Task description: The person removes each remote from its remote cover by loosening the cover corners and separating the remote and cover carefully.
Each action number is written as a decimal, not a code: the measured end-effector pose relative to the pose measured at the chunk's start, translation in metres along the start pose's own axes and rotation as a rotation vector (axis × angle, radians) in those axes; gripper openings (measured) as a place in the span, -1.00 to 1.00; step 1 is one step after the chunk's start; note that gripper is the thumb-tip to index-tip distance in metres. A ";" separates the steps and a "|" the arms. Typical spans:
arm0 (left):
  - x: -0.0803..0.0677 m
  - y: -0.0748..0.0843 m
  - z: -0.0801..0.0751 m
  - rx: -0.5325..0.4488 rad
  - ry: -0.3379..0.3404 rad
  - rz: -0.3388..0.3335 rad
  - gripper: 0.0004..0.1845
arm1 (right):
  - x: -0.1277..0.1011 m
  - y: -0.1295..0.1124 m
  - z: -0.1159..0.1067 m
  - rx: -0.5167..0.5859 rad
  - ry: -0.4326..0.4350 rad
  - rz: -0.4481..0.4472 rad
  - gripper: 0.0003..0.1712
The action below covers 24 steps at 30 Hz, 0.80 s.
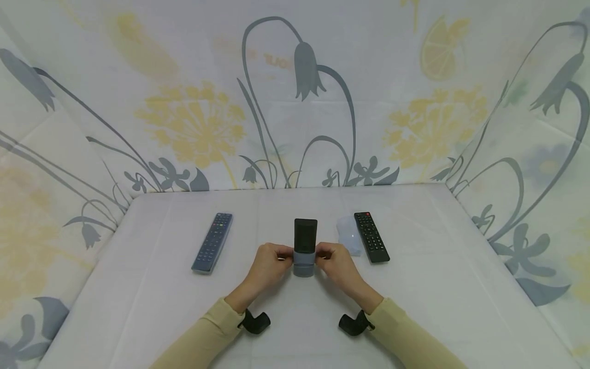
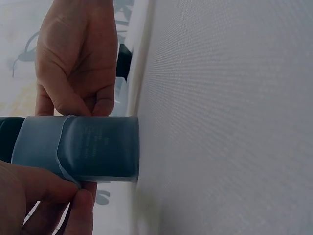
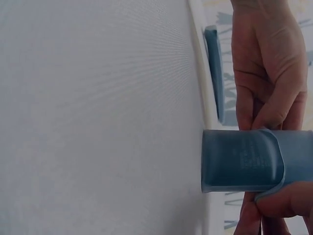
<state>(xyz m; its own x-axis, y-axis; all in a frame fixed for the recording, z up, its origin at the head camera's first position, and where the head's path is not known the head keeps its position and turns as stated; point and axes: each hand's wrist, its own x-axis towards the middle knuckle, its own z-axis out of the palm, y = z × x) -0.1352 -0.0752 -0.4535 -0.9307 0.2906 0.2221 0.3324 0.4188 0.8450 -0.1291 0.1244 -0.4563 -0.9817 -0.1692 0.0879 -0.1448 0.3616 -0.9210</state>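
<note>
Far left: bluish remote (image 1: 212,243), flat and slanted on the white table (image 1: 286,333). Next, left hand (image 1: 269,265), thumb and fingers pinching the rim of a translucent blue cover (image 1: 304,258). Mid-table, between the hands: black device (image 1: 306,236) on end, lower part inside that cover. Right hand (image 1: 337,262) pinches the cover's opposite side. Then pale translucent bag (image 1: 348,236), black remote (image 1: 372,238) right beside it; contact unclear.
</note>
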 end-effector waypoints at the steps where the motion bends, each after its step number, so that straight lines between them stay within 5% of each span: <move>1: 0.000 0.000 0.000 0.003 0.000 0.001 -0.78 | 0.000 0.000 0.000 0.002 -0.003 -0.002 -0.78; 24: 0.001 0.000 0.001 0.051 -0.011 -0.004 -0.80 | 0.000 0.002 0.002 -0.012 -0.003 0.018 -0.78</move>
<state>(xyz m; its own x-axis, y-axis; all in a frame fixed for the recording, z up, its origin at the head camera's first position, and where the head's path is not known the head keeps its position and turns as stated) -0.1357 -0.0740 -0.4538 -0.9305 0.2982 0.2128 0.3360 0.4630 0.8202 -0.1287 0.1231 -0.4586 -0.9836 -0.1658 0.0703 -0.1289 0.3752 -0.9180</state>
